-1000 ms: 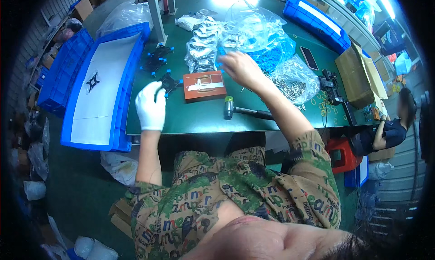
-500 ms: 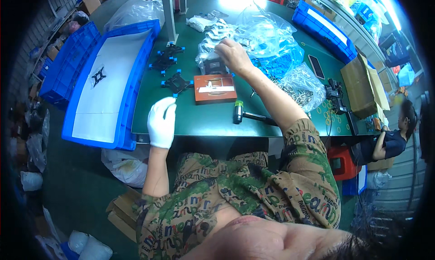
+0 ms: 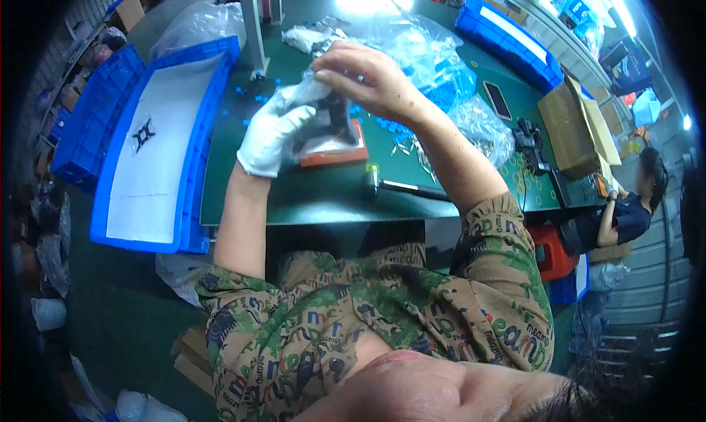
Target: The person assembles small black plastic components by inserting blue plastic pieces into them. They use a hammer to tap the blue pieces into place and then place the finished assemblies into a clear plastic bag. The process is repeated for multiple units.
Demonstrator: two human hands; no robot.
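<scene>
A clear plastic bag (image 3: 323, 137) with a dark flat part inside hangs over a reddish-brown block (image 3: 334, 157); the bag is slightly blurred. My bare right hand (image 3: 371, 82) is closed on its upper edge. In a white glove, my left hand (image 3: 271, 134) grips the bag's left side, its fingertips partly lost in the plastic. Small blue pieces (image 3: 254, 96) show beyond the glove, and the hand hides most of what lies there. To the right of the block lies a mallet (image 3: 373, 181) with a yellow-green face and a dark handle.
A blue tray (image 3: 190, 179) lined with white sheet holds a bagged black X-shaped part (image 3: 143, 135). Clear bags (image 3: 419, 43), loose metal pieces, a phone (image 3: 497, 100) and a cardboard box (image 3: 577, 128) occupy the table's right. Another person (image 3: 625, 212) sits at far right.
My right hand has lifted the bag with the dark part toward me and left, over the block. My left hand has risen from the table's near edge and taken hold of the bag.
</scene>
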